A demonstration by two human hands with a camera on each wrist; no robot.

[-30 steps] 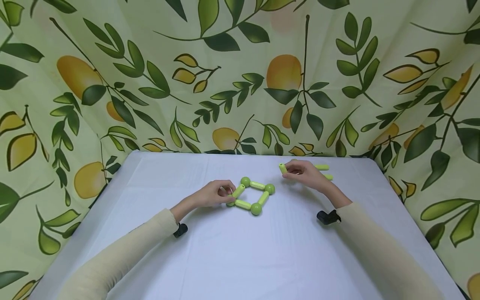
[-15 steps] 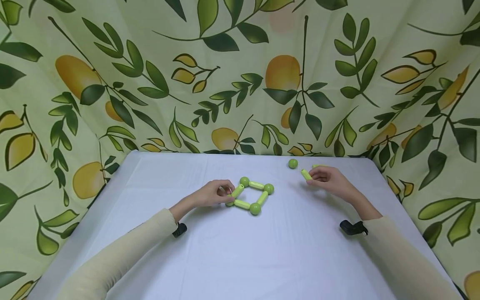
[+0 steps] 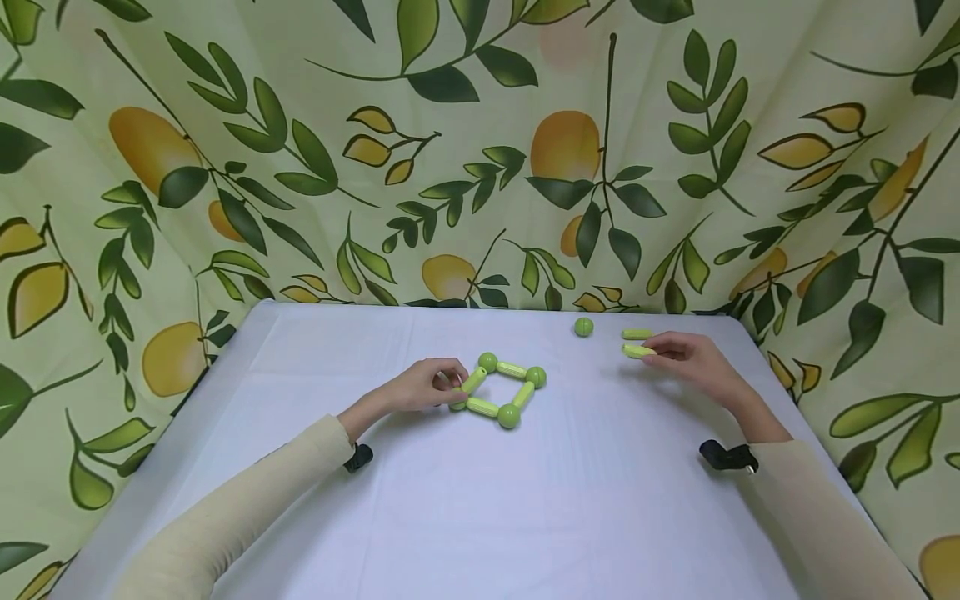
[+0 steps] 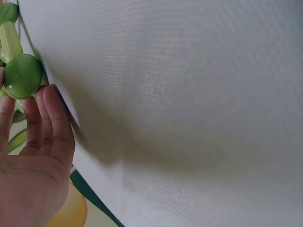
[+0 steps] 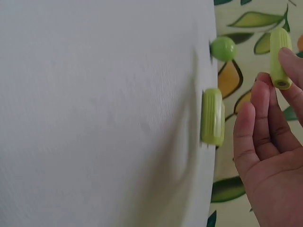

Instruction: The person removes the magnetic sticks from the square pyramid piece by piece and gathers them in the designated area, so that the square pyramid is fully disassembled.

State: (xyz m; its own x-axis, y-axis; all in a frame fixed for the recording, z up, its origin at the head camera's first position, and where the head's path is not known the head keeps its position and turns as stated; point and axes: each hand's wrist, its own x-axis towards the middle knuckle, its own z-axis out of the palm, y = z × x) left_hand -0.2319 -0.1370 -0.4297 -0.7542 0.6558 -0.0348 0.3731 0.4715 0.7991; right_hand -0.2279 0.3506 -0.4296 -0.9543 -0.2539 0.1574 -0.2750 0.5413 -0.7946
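A four-sided frame of light-green rods (image 3: pixel 512 370) and green balls (image 3: pixel 509 416) lies on the white table. At its left corner, my left hand (image 3: pixel 423 385) pinches a ball (image 4: pixel 22 75) between thumb and fingers, partly covering it in the head view. To the right, my right hand (image 3: pixel 693 360) holds a ridged light-green rod (image 5: pixel 280 59) between thumb and fingertips, raised off the table. Another such rod (image 3: pixel 636 334) lies just beyond that hand. In the right wrist view a rod (image 5: pixel 213 117) rests on the cloth, perhaps overlapping a second one.
One loose green ball (image 3: pixel 583 327) sits near the table's back edge, left of the loose rod. A white cloth (image 3: pixel 480 508) covers the table. Behind it hangs a curtain (image 3: pixel 465 183) printed with leaves and fruit. Each wrist wears a small black camera (image 3: pixel 727 456).
My right hand has moved right with its rod, from near the ball to beside the loose rods, uncovering the ball. The left hand and the frame stay in place.
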